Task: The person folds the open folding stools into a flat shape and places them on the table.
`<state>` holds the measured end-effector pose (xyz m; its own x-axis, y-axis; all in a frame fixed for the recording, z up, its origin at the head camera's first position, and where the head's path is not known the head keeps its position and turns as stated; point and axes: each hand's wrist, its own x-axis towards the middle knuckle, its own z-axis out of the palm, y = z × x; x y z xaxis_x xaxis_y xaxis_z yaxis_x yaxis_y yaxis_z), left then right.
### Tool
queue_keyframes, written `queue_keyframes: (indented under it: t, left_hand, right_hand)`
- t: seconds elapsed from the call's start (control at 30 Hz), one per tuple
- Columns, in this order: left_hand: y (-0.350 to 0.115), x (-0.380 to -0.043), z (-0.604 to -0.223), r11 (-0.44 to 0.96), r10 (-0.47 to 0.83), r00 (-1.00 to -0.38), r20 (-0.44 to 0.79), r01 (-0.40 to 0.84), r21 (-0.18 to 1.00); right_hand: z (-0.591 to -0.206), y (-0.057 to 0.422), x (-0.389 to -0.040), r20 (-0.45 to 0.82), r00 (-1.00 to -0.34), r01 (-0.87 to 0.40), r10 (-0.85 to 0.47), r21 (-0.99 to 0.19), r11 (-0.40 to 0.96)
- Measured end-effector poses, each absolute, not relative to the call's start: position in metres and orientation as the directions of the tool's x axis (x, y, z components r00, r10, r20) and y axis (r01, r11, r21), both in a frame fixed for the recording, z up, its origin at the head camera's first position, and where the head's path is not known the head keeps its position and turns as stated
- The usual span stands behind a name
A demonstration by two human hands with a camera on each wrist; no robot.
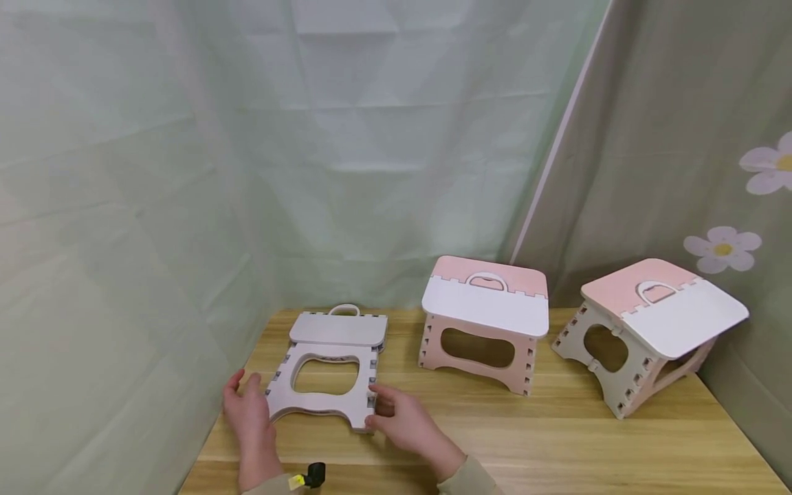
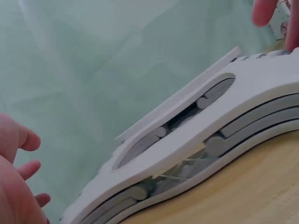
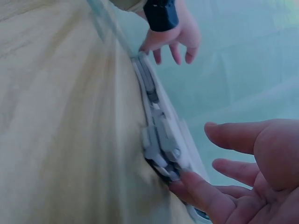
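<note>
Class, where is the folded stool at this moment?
In the head view, the folded stool lies on the left part of the wooden table, between the left hand and the right hand, left of the upright middle stool.

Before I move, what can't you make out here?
Head: underside of the folded white-and-grey plastic stool, hidden by its upper side.
Left wrist: most of the bare right hand, cut off at top right.
Right wrist: the stool's grey edge, detail blurred.
Head: upper white-petalled flower, cut off by the right edge.
</note>
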<state>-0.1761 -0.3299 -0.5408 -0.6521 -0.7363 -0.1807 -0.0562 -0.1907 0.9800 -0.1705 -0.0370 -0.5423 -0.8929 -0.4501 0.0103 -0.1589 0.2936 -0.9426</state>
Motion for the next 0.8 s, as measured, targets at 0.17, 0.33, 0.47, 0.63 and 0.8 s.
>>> queue_keyframes:
  t: [0.17,0.33,0.47,0.63,0.8]
  left_hand:
    - [-0.335,-0.166,-0.528,-0.222,-0.761,-0.628,-0.162,0.018,0.975]
    - [-0.334,-0.161,-0.513,-0.255,-0.772,-0.622,-0.132,0.113,0.96]
    - [-0.321,-0.164,-0.502,-0.282,-0.749,-0.653,-0.114,0.158,0.946]
    - [-0.298,-0.172,-0.492,-0.301,-0.662,-0.749,-0.016,0.246,0.921]
    - [-0.273,-0.179,-0.484,-0.393,-0.57,-0.819,0.063,0.339,0.855]
  right_hand:
    - [-0.529,-0.017,-0.171,0.028,-0.877,-0.182,-0.479,-0.943,0.279]
    - [-0.508,0.014,-0.17,0.083,-0.861,-0.224,-0.502,-0.948,0.226]
    - [-0.494,0.051,-0.169,0.131,-0.85,-0.27,-0.51,-0.94,0.21]
    - [-0.479,0.1,-0.168,0.177,-0.888,-0.286,-0.424,-0.935,0.21]
    - [-0.466,0.146,-0.168,0.187,-0.94,-0.258,-0.286,-0.937,0.234]
